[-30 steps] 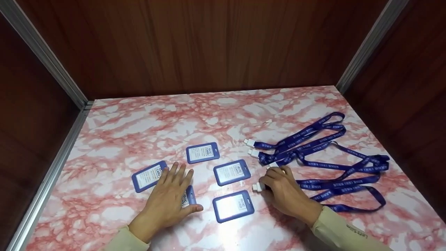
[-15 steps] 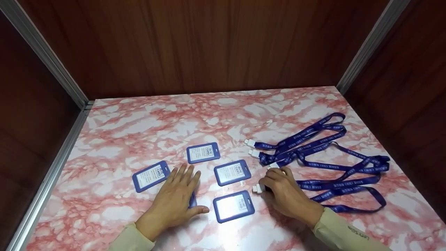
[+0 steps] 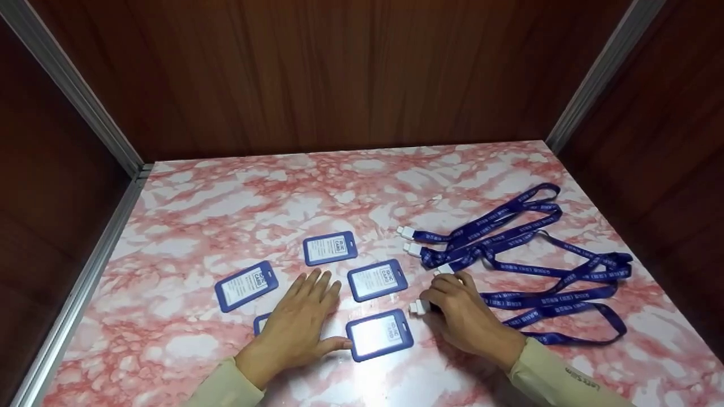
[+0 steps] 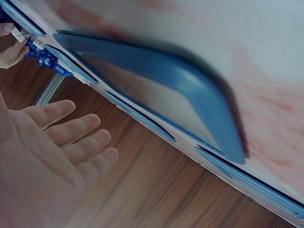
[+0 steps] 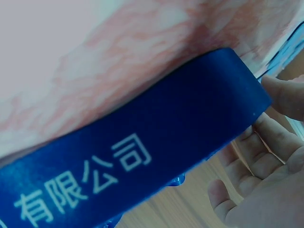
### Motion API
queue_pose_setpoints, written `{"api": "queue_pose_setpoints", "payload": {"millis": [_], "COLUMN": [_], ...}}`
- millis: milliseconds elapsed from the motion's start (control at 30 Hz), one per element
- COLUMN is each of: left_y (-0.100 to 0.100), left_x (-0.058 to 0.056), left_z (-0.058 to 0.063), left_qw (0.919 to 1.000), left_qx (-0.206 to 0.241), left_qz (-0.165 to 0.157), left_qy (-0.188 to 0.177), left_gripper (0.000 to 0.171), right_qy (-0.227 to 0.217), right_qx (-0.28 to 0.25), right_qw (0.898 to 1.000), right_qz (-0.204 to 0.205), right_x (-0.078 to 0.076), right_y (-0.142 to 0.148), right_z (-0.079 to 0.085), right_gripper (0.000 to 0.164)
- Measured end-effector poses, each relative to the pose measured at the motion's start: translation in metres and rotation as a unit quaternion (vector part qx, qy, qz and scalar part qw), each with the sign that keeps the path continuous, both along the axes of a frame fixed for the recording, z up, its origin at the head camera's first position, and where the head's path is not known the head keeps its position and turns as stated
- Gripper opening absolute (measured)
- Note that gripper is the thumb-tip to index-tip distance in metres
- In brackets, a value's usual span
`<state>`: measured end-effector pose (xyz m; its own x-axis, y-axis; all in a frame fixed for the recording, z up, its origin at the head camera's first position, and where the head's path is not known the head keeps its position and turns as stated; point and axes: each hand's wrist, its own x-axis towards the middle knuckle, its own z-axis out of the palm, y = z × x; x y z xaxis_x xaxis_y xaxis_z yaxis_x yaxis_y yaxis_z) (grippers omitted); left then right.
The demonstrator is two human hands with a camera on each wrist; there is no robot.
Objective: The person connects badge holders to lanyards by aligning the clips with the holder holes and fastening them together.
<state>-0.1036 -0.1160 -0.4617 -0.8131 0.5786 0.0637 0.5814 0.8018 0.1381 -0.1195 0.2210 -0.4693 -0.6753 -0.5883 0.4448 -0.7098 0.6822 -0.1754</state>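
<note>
My left hand (image 3: 300, 328), fingers straight, hovers over a blue ID card holder (image 3: 259, 324) and covers most of it. In the left wrist view the palm is bare and apart from the tabletop, while the card holder (image 4: 199, 95) looms close to the camera. The left thumb tip overlaps the left edge of another card holder (image 3: 380, 334) in the head view. My right hand (image 3: 466, 314) pinches a blue lanyard (image 5: 118, 156) close behind its white clip (image 3: 418, 306). A second white clip (image 3: 444, 269) pokes out just beyond the right fingertips.
More card holders lie flat at the left (image 3: 246, 285), at the back (image 3: 330, 247) and in the middle (image 3: 377, 279). Several blue lanyards (image 3: 565, 271) overlap across the right side, with two white clips at their upper left. Dark wood panels (image 3: 362, 73) enclose the marbled tabletop (image 3: 254, 192).
My left hand has shifted right, uncovering the corner of the left card holder and the left end of the one beneath it. My right hand has stayed at the lanyard.
</note>
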Motion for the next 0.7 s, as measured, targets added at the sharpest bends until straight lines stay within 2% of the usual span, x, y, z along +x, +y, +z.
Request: {"api": "queue_pose_setpoints", "payload": {"millis": [200, 467, 700], "left_y": [0.010, 0.022, 0.030], "left_x": [0.000, 0.001, 0.003], "left_z": [0.001, -0.001, -0.001], "left_qw": [0.9998, 0.9975, 0.9972], "left_qx": [-0.005, -0.027, -0.034], "left_qz": [-0.015, -0.054, -0.064], "left_qy": [-0.009, 0.035, 0.017], "left_gripper": [0.102, 0.099, 0.088], "right_qy": [0.004, 0.018, 0.004], "right_qx": [0.002, -0.002, 0.002], "right_qw": [1.000, 1.000, 1.000], "right_qz": [0.001, 0.010, 0.006], "right_x": [0.000, -0.001, -0.001], "right_y": [0.000, -0.001, -0.002], "right_z": [0.000, 0.000, 0.000], "right_gripper": [0.030, 0.033, 0.030]}}
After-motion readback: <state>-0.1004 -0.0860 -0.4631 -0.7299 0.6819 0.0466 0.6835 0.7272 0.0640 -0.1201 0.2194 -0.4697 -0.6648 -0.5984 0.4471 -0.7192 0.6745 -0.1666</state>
